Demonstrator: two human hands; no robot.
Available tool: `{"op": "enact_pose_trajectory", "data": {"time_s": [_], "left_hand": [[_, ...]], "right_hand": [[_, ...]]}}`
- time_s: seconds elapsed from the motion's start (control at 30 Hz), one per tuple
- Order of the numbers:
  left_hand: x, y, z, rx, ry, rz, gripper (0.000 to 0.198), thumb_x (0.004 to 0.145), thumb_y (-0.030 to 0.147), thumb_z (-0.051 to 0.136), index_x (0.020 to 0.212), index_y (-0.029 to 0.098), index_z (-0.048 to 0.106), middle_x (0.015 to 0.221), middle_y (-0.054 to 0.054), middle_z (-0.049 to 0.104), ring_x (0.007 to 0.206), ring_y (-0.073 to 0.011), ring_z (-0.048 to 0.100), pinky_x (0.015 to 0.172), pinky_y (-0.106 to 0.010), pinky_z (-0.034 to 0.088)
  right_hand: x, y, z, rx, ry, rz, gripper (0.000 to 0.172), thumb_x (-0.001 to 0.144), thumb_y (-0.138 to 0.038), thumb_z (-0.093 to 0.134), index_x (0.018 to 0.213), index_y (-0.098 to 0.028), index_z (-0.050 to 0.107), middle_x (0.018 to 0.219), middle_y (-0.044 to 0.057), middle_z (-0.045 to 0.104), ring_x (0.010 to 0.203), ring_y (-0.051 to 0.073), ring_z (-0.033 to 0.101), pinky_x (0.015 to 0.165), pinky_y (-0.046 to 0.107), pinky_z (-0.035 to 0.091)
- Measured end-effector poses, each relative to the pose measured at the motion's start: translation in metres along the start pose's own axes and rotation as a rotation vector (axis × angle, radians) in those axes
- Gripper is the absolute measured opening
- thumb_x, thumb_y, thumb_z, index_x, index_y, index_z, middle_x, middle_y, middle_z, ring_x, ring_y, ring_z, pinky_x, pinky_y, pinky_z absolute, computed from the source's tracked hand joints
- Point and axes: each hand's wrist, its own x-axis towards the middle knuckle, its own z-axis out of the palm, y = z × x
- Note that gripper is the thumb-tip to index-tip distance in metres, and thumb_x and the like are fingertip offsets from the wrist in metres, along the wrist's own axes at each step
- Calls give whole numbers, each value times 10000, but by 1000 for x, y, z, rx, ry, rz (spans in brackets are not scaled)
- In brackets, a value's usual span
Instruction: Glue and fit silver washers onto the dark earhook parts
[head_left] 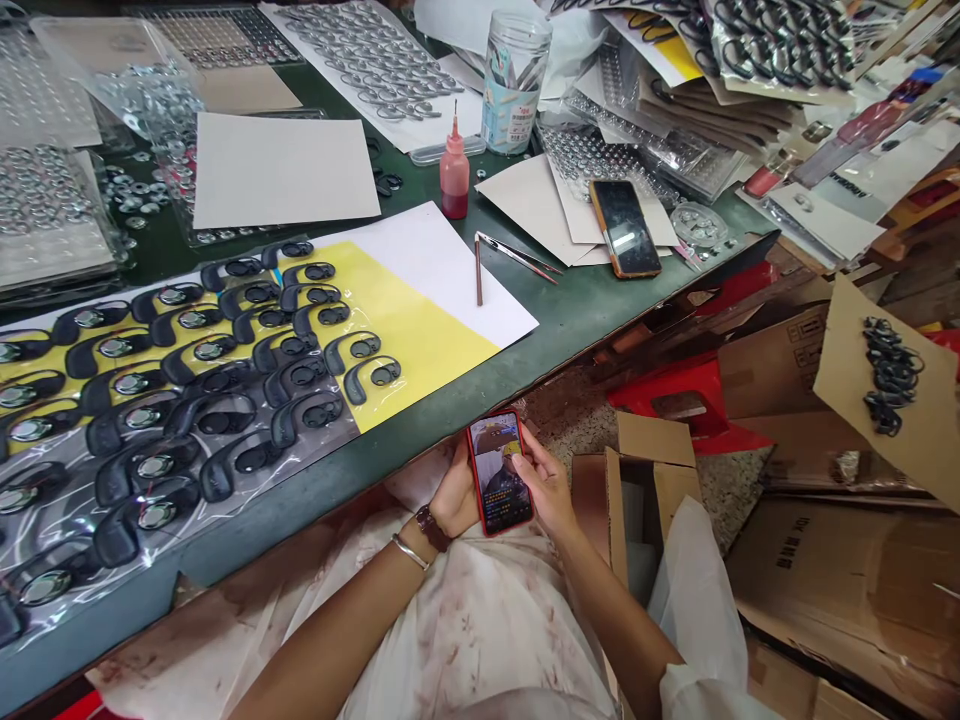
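A smartphone (496,490) in a red case is held upright over the lap, below the table edge, its screen lit with a video. My left hand (457,495) wraps round its left side. On the other side my right hand (549,482) grips the phone, with the thumb over the screen. Rows of black ear-hook earphone shells (217,350) lie on the table to the left, on yellow and clear sheets. Tweezers (521,257) and a thin brown stick (478,270) rest on a white sheet beyond the hands.
Behind the sheet stand a red dropper bottle (454,175) and a jar of tools (516,85). A second phone (625,228) lies on cardboard. Trays of small metal parts (45,205) crowd the left. Cardboard boxes (840,570) and a red stool (675,405) are at the right.
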Motion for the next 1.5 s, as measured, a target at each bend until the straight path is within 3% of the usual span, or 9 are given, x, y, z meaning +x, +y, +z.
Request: {"op": "enact_pose_trajectory", "data": {"time_s": [0.17,0.33,0.53,0.67,0.83,1.17,1.3,1.4,1.5], "left_hand": [[-1,0,-2,-6,-7,9,657,933,619,301,1243,120,595,1133,-149,683,1121,-328,597,1043,-459,382],[-1,0,-3,-11,-12,19,641,927,615,328,1210,118,615,1147,-150,677,1130,-341,591,1045,-454,377],[1,-1,-6,-14,-11,41,590,940,577,351,1233,129,599,1176,-147,664,1140,-320,589,1055,-449,370],[2,-2,-8,-17,-3,70,583,930,571,403,1260,123,577,1179,-145,662,1126,-297,599,1067,-424,363],[2,-2,-7,-22,-2,84,561,938,554,407,1279,136,563,1200,-130,654,1114,-278,605,1062,-406,368],[2,-2,-8,-21,2,57,566,934,562,406,1280,143,563,1188,-126,662,1117,-277,605,1049,-410,371],[1,-1,-5,-12,-4,30,587,939,577,366,1269,139,575,1169,-136,670,1106,-286,609,1041,-426,378],[0,0,-3,-6,-7,20,625,937,604,320,1245,136,597,1152,-139,676,1098,-297,609,1025,-429,392],[0,0,-3,2,-4,20,642,936,610,303,1220,127,615,1129,-142,684,1081,-310,614,1010,-430,405]], "right_hand": [[0,0,3,-16,14,19,577,801,-398,697,1336,-255,535,1226,32,657,1025,216,640,939,374,506],[2,-5,2,1,-11,-1,513,833,-392,666,1315,-255,557,1241,39,647,1097,235,614,981,396,475],[24,-23,0,-35,57,-65,466,831,-404,653,1263,-240,595,1148,49,687,1077,242,620,963,396,475],[40,-34,6,-57,-31,-30,372,820,-426,644,1138,-238,685,1081,44,718,1072,273,624,938,419,489],[44,-36,8,-52,-96,-25,390,808,-381,664,1169,-235,679,1118,42,709,1079,281,623,934,415,482],[42,-34,11,-68,-29,-50,302,819,-432,664,1023,-219,733,962,25,740,911,233,659,823,336,495],[38,-36,9,-78,4,-42,416,886,-562,520,931,-206,730,860,29,735,815,227,654,756,337,508],[33,-32,2,-91,27,-28,443,881,-592,509,1006,-218,710,921,35,730,922,240,639,814,345,506],[27,-22,-8,-60,5,74,488,862,-616,522,1102,-223,684,940,43,728,897,237,648,754,337,520]]}}
